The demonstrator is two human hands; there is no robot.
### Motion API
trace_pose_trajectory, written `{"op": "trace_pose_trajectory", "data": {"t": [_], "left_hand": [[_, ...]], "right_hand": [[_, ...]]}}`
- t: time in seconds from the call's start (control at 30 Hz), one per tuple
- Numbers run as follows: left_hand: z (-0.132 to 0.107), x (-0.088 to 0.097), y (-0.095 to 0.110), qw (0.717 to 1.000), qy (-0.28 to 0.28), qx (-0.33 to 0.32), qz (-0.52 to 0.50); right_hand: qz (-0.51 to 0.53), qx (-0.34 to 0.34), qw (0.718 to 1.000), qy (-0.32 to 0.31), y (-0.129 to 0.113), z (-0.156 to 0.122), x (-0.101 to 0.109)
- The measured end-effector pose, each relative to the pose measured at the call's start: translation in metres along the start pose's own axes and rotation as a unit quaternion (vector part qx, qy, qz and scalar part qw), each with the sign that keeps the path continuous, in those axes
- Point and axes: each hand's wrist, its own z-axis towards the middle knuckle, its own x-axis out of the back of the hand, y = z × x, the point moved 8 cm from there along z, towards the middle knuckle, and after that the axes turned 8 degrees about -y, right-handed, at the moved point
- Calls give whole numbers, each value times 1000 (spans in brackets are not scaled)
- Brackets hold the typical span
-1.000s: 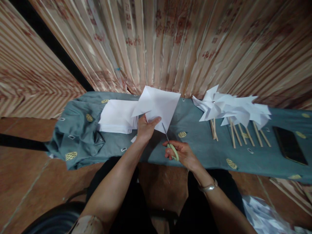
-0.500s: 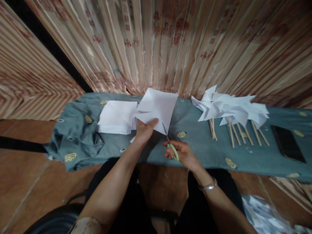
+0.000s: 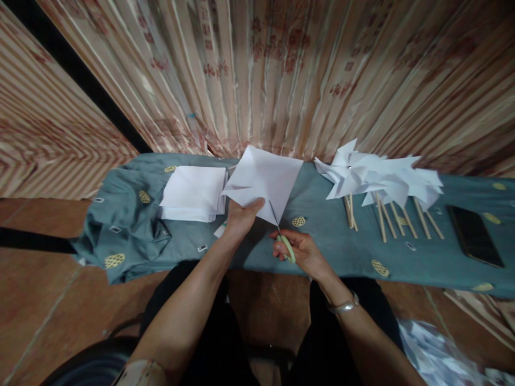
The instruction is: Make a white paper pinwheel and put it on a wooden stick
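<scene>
My left hand (image 3: 244,216) grips a white paper square (image 3: 267,174) by its near edge, thumb on top and the other fingers hidden beneath. A slit shows in the paper's left corner. In my right hand (image 3: 300,247) is a pair of scissors (image 3: 288,250) with light green handles. Their blades reach into the near corner of the square and look nearly closed. Left of my left hand lies a stack of white paper (image 3: 193,194). A small pale item, partly covered by my left wrist, rests on the cloth.
White paper pinwheels (image 3: 382,177) on wooden sticks (image 3: 382,220) lie to the right, with a black phone (image 3: 475,236) beyond them. A grey-green cloth (image 3: 137,230) covers the narrow table. Pleated curtains (image 3: 257,75) hang behind it. A plastic bag of white paper (image 3: 436,351) sits at lower right.
The paper square has turned slightly and shifted a little to the right in my left hand. My right hand and the scissors stay at the near corner.
</scene>
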Motion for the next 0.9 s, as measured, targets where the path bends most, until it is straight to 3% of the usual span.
{"op": "trace_pose_trajectory", "data": {"t": [0.9], "left_hand": [[-7, -11, -4, 999, -41, 5, 17]], "right_hand": [[3, -17, 1000, 17, 0, 2, 7]]}}
